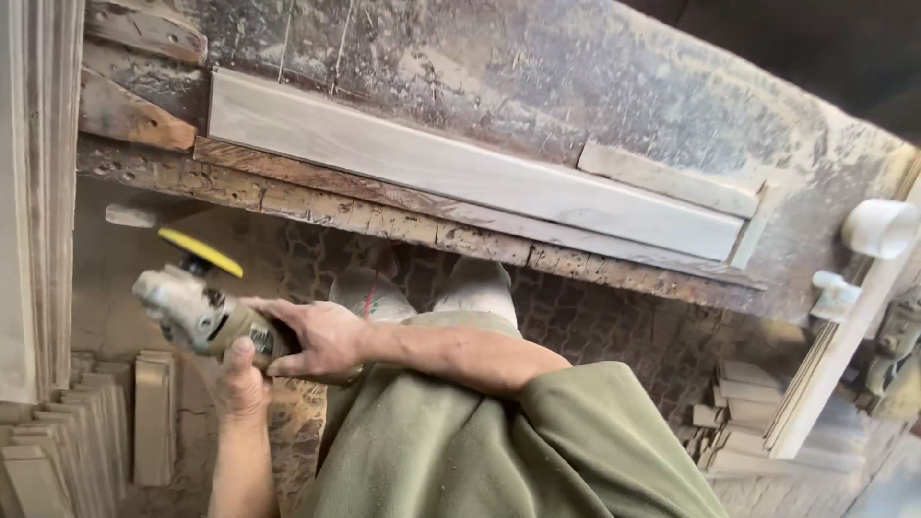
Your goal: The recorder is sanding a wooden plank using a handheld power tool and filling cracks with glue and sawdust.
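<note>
Both my hands hold a dusty angle grinder with a yellow sanding disc, off the left end of the workbench and below its edge. My right hand reaches across from the green sleeve and is wrapped around the grinder's body. At the tool's rear, my left hand comes up from below and grips it. A long pale wooden board lies flat on the worn, dusty workbench, apart from the grinder. My green clothing and dusty shoes fill the lower middle.
A short pale strip lies beside the board's right end. Stacks of small wooden pieces stand on the floor at the left and right. Planks lean at the far left. A white pipe fitting sits at the right.
</note>
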